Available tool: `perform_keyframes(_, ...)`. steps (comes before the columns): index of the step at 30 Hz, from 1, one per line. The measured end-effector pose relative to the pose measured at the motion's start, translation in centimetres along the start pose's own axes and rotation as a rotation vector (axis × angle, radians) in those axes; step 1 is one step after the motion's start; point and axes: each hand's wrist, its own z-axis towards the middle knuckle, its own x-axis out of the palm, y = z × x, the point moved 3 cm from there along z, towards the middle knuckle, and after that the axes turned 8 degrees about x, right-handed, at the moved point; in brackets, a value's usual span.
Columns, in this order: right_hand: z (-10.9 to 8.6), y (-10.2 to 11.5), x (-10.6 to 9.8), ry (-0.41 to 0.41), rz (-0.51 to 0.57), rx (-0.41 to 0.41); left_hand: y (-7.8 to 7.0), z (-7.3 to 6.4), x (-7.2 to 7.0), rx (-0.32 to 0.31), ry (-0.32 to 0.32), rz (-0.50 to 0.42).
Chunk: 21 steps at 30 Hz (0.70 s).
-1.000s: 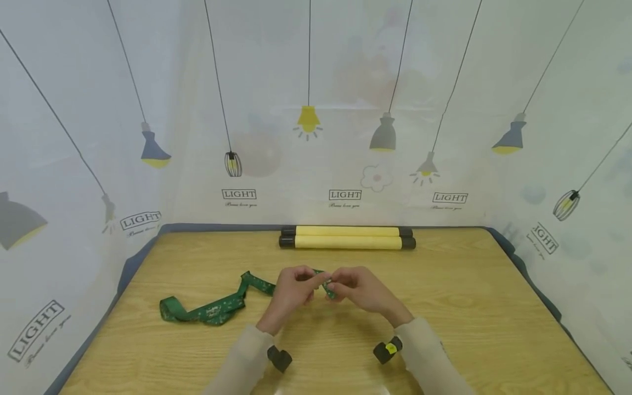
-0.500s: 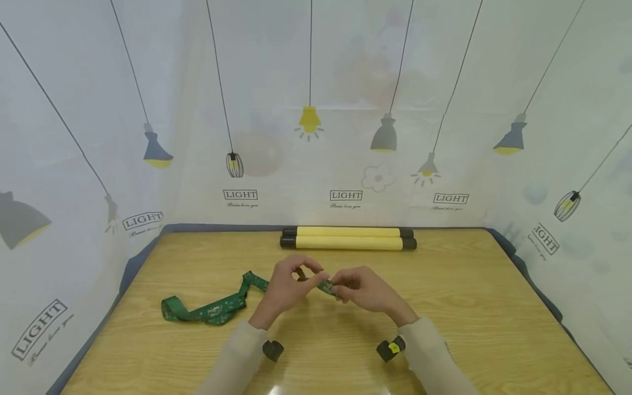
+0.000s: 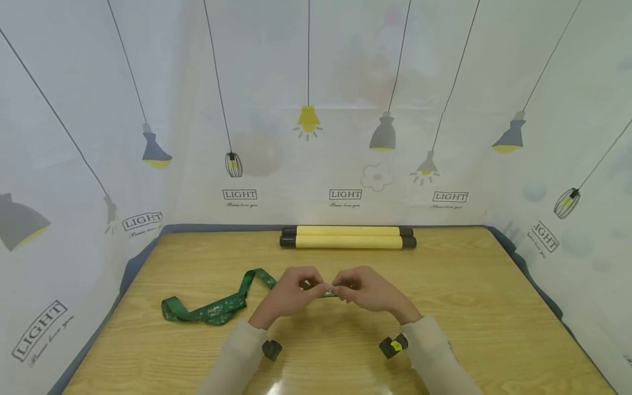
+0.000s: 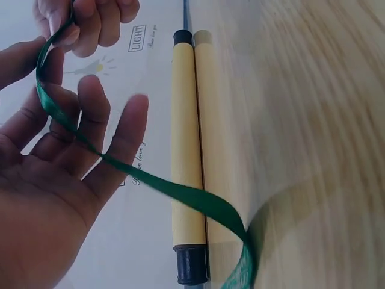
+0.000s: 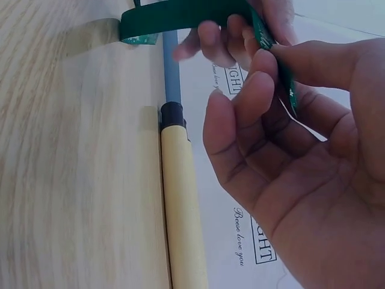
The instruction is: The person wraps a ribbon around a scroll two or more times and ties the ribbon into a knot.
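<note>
A long green ribbon (image 3: 219, 310) with pale print lies folded and twisted on the left of the table. Its other end rises to my two hands, which meet at the middle. My left hand (image 3: 291, 296) pinches the ribbon between thumb and index finger, its other fingers spread apart in the left wrist view, where the ribbon (image 4: 186, 194) trails across them down to the table. My right hand (image 3: 370, 296) pinches the ribbon near its end; in the right wrist view a short printed tail (image 5: 290, 90) sticks out past the thumb. The fingertips of both hands almost meet.
Two yellow tubes (image 3: 348, 242) with black end caps lie side by side along the back edge of the wooden table (image 3: 494, 318). Behind and beside the table hangs a white curtain (image 3: 316, 66) printed with lamps. Dark wrist cameras (image 3: 393, 346) sit at both sleeves.
The left hand first drew left along the ribbon, then came back towards the right hand. The ribbon stretch between them turned from slanted to nearly level. The loop left of the hands rose slightly.
</note>
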Motion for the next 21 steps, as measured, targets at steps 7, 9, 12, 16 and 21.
perform_keyframes(7, -0.2, -0.7, -0.8, -0.018, -0.017, 0.022, 0.4, -0.1, -0.5, -0.062, 0.033, -0.061)
perform_keyframes(9, -0.2, -0.8, -1.1, -0.021, -0.024, 0.030, 0.4, -0.2, -0.8, -0.079, 0.040, -0.050)
perform_keyframes(12, -0.4, -1.0, -1.5, -0.017, -0.022, 0.035, 0.6, -0.3, -1.4, -0.084, 0.058, -0.029)
perform_keyframes(16, -0.6, -1.4, -2.3, -0.020, -0.028, 0.045, 0.8, -0.6, -2.3, -0.076, 0.090, -0.030)
perform_keyframes(21, -1.3, -2.1, -3.6, -0.038, -0.055, 0.069, 1.1, -1.1, -3.6, -0.087, 0.099, -0.020)
